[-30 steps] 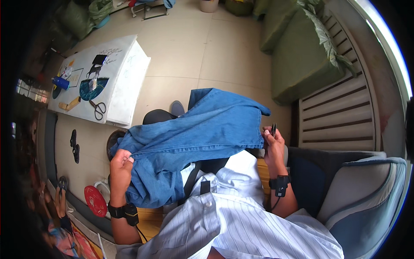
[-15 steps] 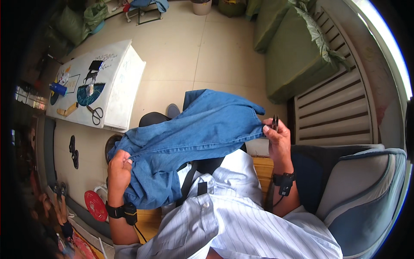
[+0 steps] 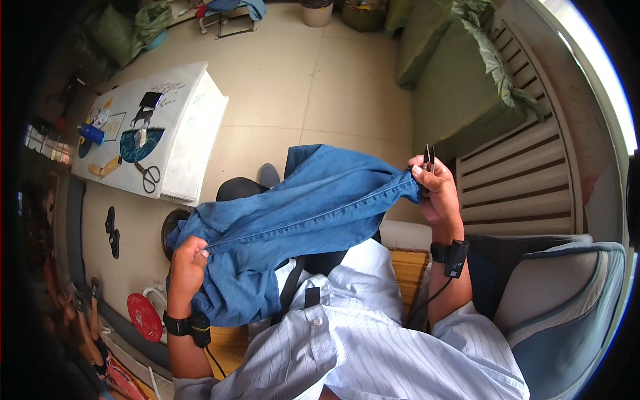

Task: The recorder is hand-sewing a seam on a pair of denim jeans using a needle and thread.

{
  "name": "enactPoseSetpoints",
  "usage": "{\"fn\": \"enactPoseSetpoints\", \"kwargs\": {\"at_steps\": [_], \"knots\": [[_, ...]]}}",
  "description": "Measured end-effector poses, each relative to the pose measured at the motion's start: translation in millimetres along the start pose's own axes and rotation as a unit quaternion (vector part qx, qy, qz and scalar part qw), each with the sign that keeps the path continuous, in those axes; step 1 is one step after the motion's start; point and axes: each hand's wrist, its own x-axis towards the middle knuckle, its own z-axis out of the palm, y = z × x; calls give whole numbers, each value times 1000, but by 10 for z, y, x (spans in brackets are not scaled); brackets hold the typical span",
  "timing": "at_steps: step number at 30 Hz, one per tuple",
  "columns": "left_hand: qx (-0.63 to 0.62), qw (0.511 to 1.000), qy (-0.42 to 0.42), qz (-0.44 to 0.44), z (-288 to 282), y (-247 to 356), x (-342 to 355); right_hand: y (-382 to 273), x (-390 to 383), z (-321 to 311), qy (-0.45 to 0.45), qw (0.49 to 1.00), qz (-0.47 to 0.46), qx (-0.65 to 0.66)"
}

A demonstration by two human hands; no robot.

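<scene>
Two bare forearms [image 3: 451,291] reach forward from the sleeves of a white, finely striped shirt [image 3: 333,340], each wrist ringed by a black strap with a small boxy unit [image 3: 456,259] wired to it. The left hand [image 3: 189,263] is bent inward, thumb and fingers pinched together on a blue denim garment [image 3: 307,207]. Across from it and farther forward, the right hand [image 3: 437,187] is raised, thumb uppermost, clamped on the garment's other end while also holding small dark snips [image 3: 429,160], whose slim points aim away from the body. The garment lies over the person's lap, a stitched seam drawn into a slanting ridge between the hands; the cloth is matte and faded in patches, slumping into soft folds below the left hand. Beneath the person is a yellowish wooden seat [image 3: 410,270] with visible grain. Beyond the left hand lies a flat red disc [image 3: 145,318], and farther forward a smooth white box-shaped table [image 3: 183,150] bears black-handled scissors [image 3: 149,177] and a blue cylinder [image 3: 92,134]. To the right are a pale slatted bench [image 3: 523,183] and bulky green wrapped blocks [image 3: 460,100]; glossy beige tiles [image 3: 267,80] stretch ahead.
</scene>
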Motion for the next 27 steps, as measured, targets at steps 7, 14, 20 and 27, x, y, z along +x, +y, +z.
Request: {"fn": "enactPoseSetpoints", "kwargs": {"at_steps": [7,14,20,27], "knots": [[109,994,-1,28,-60,332,8,-80,-23,80,-37,997,46,41],[98,973,69,195,91,1163,91,-141,-168,331,-82,990,68,94],[-98,969,-52,221,553,1563,145,-136,-303,519,-144,985,65,72],[-214,937,-125,246,1058,1872,192,-90,-421,801,-167,983,49,58]]}}
